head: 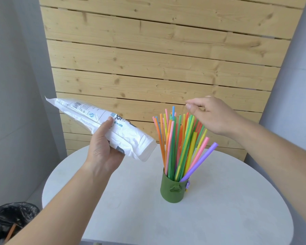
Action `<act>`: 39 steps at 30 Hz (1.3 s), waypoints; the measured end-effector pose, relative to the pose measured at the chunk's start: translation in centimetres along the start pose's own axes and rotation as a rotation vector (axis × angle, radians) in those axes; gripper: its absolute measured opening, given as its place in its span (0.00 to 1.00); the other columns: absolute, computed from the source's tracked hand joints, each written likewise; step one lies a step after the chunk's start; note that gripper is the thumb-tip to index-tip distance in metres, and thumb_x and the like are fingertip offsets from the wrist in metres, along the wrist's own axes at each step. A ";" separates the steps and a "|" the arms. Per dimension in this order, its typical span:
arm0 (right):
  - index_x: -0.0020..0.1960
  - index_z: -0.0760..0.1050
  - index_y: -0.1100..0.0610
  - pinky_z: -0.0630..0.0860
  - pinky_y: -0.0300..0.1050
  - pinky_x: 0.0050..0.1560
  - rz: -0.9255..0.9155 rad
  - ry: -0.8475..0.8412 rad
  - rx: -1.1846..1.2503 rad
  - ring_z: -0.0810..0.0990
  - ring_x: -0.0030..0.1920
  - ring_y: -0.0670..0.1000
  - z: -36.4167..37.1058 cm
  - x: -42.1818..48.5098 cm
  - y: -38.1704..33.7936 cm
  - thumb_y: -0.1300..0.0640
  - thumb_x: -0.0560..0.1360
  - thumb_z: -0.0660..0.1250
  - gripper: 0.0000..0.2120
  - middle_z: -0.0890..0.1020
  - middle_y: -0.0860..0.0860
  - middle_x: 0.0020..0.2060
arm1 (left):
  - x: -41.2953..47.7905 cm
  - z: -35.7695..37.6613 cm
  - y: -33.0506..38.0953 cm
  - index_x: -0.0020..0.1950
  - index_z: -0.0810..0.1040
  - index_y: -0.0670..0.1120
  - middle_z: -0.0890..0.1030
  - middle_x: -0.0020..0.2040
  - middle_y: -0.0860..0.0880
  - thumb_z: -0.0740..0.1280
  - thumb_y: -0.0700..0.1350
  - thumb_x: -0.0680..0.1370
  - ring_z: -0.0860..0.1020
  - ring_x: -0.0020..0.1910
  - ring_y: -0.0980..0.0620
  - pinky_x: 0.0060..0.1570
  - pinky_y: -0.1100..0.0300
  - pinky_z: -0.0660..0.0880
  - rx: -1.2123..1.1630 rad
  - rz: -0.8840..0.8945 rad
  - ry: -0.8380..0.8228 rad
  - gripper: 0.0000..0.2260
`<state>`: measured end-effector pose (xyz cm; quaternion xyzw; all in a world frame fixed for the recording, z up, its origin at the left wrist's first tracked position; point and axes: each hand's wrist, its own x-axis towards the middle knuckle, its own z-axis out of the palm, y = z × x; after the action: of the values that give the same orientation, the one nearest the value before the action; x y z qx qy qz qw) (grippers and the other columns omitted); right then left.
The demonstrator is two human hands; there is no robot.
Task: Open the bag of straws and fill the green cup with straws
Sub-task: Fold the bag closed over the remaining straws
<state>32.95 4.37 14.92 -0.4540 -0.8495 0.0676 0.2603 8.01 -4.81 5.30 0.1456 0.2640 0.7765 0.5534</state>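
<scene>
A green cup [173, 190] stands upright on the round white table [131, 200], packed with several coloured straws [180, 138] that fan upward. My left hand [104, 149] grips a white printed plastic bag [99, 124] from below, held above the table's left side; its open mouth points down toward the cup. My right hand [212, 115] hovers just above and behind the straw tips, fingers loosely bent, thumb and forefinger close together with nothing visible between them.
A pale wooden plank wall [166, 59] rises right behind the table. A black bin bag [9, 220] sits on the floor at the lower left. Grey walls flank both sides.
</scene>
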 end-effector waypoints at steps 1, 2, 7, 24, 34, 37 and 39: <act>0.66 0.78 0.56 0.68 0.45 0.65 -0.021 -0.020 -0.017 0.74 0.67 0.53 0.1 -0.3 -0.1 0.47 0.83 0.56 0.20 0.81 0.54 0.63 | 0.0 0.0 0.0 0.49 0.83 0.47 0.82 0.59 0.43 0.70 0.46 0.81 0.84 0.53 0.43 0.50 0.50 0.80 -0.004 0.000 -0.002 0.04; 0.65 0.78 0.58 0.68 0.45 0.65 -0.040 -0.046 -0.035 0.74 0.66 0.54 0.3 -0.5 -0.2 0.47 0.84 0.55 0.21 0.81 0.56 0.63 | 0.0 0.0 0.0 0.50 0.82 0.47 0.82 0.59 0.43 0.70 0.46 0.81 0.84 0.53 0.43 0.52 0.49 0.80 -0.007 0.000 -0.004 0.04; 0.76 0.67 0.53 0.56 0.40 0.70 -0.050 -0.052 -0.071 0.61 0.76 0.47 0.7 -1.5 -0.3 0.44 0.83 0.53 0.25 0.70 0.50 0.74 | -0.2 0.1 0.2 0.50 0.82 0.45 0.83 0.57 0.41 0.70 0.46 0.81 0.83 0.52 0.42 0.63 0.45 0.78 0.006 -0.013 -0.009 0.05; 0.64 0.70 0.64 0.82 0.62 0.46 0.892 -0.429 1.677 0.86 0.48 0.67 9.8 -9.7 -12.0 0.40 0.70 0.74 0.35 0.84 0.67 0.50 | -3.8 -1.6 3.2 0.54 0.78 0.39 0.78 0.57 0.39 0.64 0.40 0.74 0.77 0.58 0.40 0.64 0.42 0.73 0.086 0.046 -0.188 0.10; 0.54 0.78 0.67 0.82 0.46 0.31 0.784 -0.305 1.646 0.84 0.42 0.61 13.3 -8.8 -15.0 0.66 0.77 0.68 0.08 0.84 0.65 0.49 | -6.1 -6.0 5.7 0.69 0.72 0.43 0.81 0.55 0.40 0.66 0.39 0.74 0.79 0.59 0.38 0.65 0.39 0.75 0.105 0.082 -0.164 0.22; 0.49 0.77 0.67 0.80 0.43 0.28 0.758 -0.258 1.595 0.83 0.37 0.59 13.6 -8.5 -15.5 0.69 0.77 0.67 0.02 0.84 0.62 0.41 | -6.4 -6.8 5.9 0.69 0.72 0.43 0.82 0.54 0.40 0.68 0.43 0.75 0.80 0.57 0.36 0.63 0.40 0.75 0.094 0.060 -0.107 0.22; 0.45 0.75 0.66 0.80 0.42 0.26 0.747 -0.245 1.538 0.82 0.35 0.58 13.8 -8.3 -15.8 0.69 0.77 0.67 0.02 0.83 0.61 0.39 | -6.5 -7.1 6.0 0.69 0.72 0.42 0.82 0.52 0.40 0.68 0.44 0.76 0.81 0.56 0.36 0.64 0.39 0.74 0.086 0.052 -0.048 0.21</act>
<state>18.18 -9.80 5.49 -0.3909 -0.3849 0.7534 0.3625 1.88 -14.16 3.40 0.1945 0.2799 0.7750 0.5322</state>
